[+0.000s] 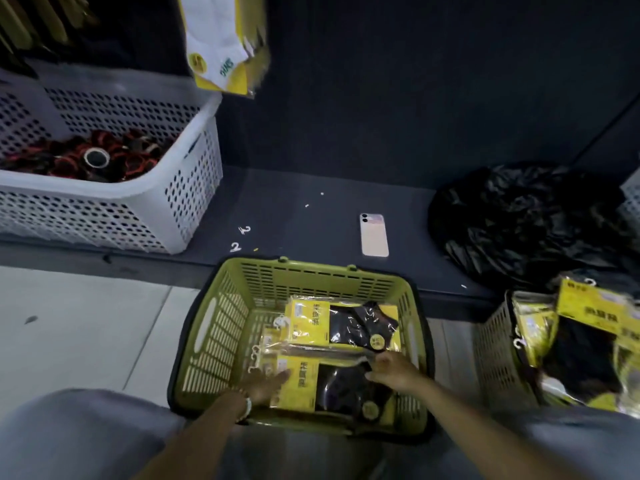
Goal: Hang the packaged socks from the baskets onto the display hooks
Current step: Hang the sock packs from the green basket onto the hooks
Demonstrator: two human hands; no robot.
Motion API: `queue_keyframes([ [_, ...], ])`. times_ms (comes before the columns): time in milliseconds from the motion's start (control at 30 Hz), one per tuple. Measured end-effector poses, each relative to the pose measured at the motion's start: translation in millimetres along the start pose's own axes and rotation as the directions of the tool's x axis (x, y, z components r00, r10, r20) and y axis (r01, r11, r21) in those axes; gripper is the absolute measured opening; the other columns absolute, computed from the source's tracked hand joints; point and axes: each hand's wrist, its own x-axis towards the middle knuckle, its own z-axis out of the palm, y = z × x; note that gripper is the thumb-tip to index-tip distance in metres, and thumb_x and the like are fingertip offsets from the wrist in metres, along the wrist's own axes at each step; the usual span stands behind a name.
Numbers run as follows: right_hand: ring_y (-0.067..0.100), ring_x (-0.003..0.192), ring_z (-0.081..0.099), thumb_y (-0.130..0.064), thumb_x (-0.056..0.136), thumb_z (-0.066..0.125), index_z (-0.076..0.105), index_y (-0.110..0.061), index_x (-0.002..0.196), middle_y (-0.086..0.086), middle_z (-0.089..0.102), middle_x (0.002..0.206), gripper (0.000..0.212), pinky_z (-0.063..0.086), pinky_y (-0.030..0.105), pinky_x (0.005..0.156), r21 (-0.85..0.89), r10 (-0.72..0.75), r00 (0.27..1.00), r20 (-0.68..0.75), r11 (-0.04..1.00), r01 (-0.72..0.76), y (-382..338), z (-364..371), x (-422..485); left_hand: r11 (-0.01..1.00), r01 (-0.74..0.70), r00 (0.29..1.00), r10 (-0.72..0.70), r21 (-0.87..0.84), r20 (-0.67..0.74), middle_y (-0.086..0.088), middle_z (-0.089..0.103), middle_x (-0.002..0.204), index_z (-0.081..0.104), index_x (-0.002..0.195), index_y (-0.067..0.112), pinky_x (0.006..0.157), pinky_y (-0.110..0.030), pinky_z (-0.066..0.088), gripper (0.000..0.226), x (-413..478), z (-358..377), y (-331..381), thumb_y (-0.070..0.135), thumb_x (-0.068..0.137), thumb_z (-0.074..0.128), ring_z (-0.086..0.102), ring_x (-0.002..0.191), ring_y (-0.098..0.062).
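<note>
My left hand [266, 382] lies fingers straight on the nearest sock pack [332, 389]; my right hand [393, 370] bends over its far edge, grip not discernible. The pack lies atop others in the green basket [214, 327] on the floor [86, 323]; a phone [374, 235] rests on the dark shelf [294, 216] beyond.

The dark low shelf [311, 188] carries a white perforated basket [194, 188] at the left, two small white hooks [235, 247], a phone [374, 235] lying flat, and a black plastic bag [519, 220] at the right. On the light tiled floor [86, 323] just before it stand a green basket [221, 327] and a second basket [498, 344].
</note>
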Motion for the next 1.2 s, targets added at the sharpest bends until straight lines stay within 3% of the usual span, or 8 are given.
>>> queue_keyframes([
  [100, 0.022, 0.132, 0.040, -0.037, 0.082, 0.071, 0.042, -0.013, 0.140, 0.006, 0.038, 0.143, 0.069, 0.034, 0.025, 0.103, -0.122, -0.067, 0.996, 0.056, 0.990, 0.073, 2.8, 3.3, 1.1, 0.999, -0.003, 1.000, 0.003, 0.040, 0.019, -0.007, 0.036, 0.150, 0.038, 0.143, 0.010, 0.110, -0.033, 0.031, 0.076, 7.5, 3.1, -6.2, 0.061, 0.088, 0.048, 0.039, 0.134, -0.024],
  [267, 0.021, 0.135, 0.036, -0.039, 0.081, 0.072, 0.039, -0.021, 0.142, 0.003, 0.034, 0.148, 0.072, 0.032, 0.023, 0.102, -0.141, -0.107, 0.989, 0.106, 0.982, 0.121, -0.8, 2.4, 1.4, 0.976, 0.024, 0.999, -0.028, -0.217, -0.017, -0.013, 0.055, 0.133, 0.054, 0.129, 0.004, 0.101, -0.034, 0.043, 0.062, 5.8, -2.4, -2.7, 0.034, 0.079, 0.074, 0.054, 0.119, -0.027],
  [433, 0.021, 0.136, 0.035, -0.057, 0.078, 0.067, 0.032, -0.018, 0.146, 0.002, 0.033, 0.151, 0.087, 0.034, 0.028, 0.106, -0.166, -0.102, 0.979, 0.175, 0.977, 0.131, -10.3, -0.1, 2.2, 0.789, 0.183, 0.968, -0.039, -0.587, 0.249, -0.016, 0.033, 0.149, 0.054, 0.121, 0.012, 0.086, -0.042, 0.055, 0.078, -5.5, -10.1, 19.5, 0.031, 0.054, 0.089, 0.035, 0.134, -0.035],
  [667, 0.008, 0.123, 0.045, -0.048, 0.078, 0.072, 0.046, -0.027, 0.133, -0.007, 0.047, 0.138, 0.064, 0.039, 0.028, 0.101, 0.135, -0.419, 0.906, 0.059, 0.903, 0.408, -68.6, -2.5, -18.8, 0.969, -0.041, 0.943, 0.117, -0.242, 0.311, -0.010, 0.044, 0.144, 0.042, 0.139, 0.013, 0.102, -0.039, 0.044, 0.087, -50.3, -58.5, 78.6, 0.044, 0.064, 0.072, 0.040, 0.132, -0.028],
  [733, 0.005, 0.120, 0.049, -0.044, 0.076, 0.075, 0.048, -0.029, 0.129, -0.011, 0.051, 0.131, 0.061, 0.041, 0.026, 0.103, 0.253, -0.486, 0.874, 0.011, 0.847, 0.468, -91.3, -8.6, -30.5, 0.966, -0.123, 0.930, 0.193, -0.228, 0.314, -0.004, 0.057, 0.132, 0.047, 0.134, 0.013, 0.089, -0.027, 0.052, 0.077, -71.5, -80.5, 96.0, 0.046, 0.069, 0.069, 0.053, 0.123, -0.021],
  [867, -0.007, 0.089, 0.060, -0.042, 0.067, 0.078, 0.060, -0.029, 0.097, -0.018, 0.067, 0.096, 0.038, 0.043, 0.008, 0.079, 0.365, -0.546, 0.800, -0.249, 0.712, 0.600, -138.4, -41.2, -54.8, 0.797, -0.303, 0.878, 0.446, -0.522, 0.172, -0.006, 0.071, 0.108, 0.056, 0.123, 0.011, 0.089, -0.034, 0.054, 0.066, -107.0, -120.1, 117.3, 0.051, 0.071, 0.067, 0.068, 0.100, -0.018],
  [967, 0.007, 0.074, 0.055, -0.046, 0.070, 0.075, 0.052, -0.022, 0.077, -0.004, 0.059, 0.076, 0.034, 0.040, 0.020, 0.074, 0.484, -0.493, 0.761, -0.422, 0.587, 0.649, -170.4, -62.4, -69.8, 0.604, -0.445, 0.773, 0.632, -0.662, 0.057, -0.013, 0.065, 0.121, 0.056, 0.125, 0.015, 0.093, -0.036, 0.052, 0.075, -128.4, -139.9, 130.4, 0.052, 0.064, 0.078, 0.061, 0.112, -0.026],
  [1200, 0.019, 0.091, 0.071, -0.038, 0.084, 0.065, 0.064, -0.022, 0.103, 0.002, 0.075, 0.097, 0.024, 0.056, 0.031, 0.079, 0.624, -0.550, 0.718, -0.427, 0.396, 0.674, -245.4, -78.7, -107.1, 0.399, -0.705, 0.681, 0.612, -0.587, -0.402, 0.005, 0.068, 0.117, 0.059, 0.119, 0.028, 0.090, -0.035, 0.048, 0.045, -155.3, -154.9, 168.2, 0.043, 0.077, 0.066, 0.065, 0.106, -0.012],
])
